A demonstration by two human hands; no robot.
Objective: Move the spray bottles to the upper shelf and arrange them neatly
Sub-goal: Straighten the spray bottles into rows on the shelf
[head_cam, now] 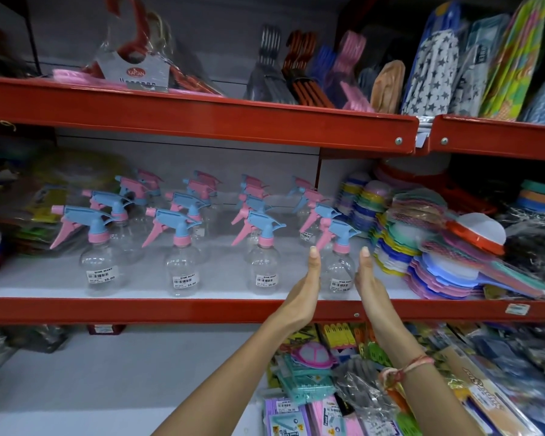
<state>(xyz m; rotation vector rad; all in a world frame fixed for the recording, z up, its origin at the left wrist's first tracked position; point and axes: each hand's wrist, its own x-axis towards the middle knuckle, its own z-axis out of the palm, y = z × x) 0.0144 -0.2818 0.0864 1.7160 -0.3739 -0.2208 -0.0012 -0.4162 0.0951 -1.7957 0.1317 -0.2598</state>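
Several clear spray bottles with blue and pink trigger heads stand in rows on the middle shelf (139,309), which has a red front edge. The front right bottle (339,272) stands between my two hands. My left hand (309,284) is flat and upright on the bottle's left side, fingers straight. My right hand (367,283) is flat on its right side. Whether the palms touch the bottle I cannot tell; neither hand is closed around it. Other front bottles stand at the left (99,272), the middle left (183,269) and the middle (265,269).
Stacks of coloured plastic lids and plates (422,247) crowd the shelf right of the bottles. The top shelf (202,118) holds hangers and packaged goods. The lower shelf (107,372) has a bare white area at left and packets (343,388) at right.
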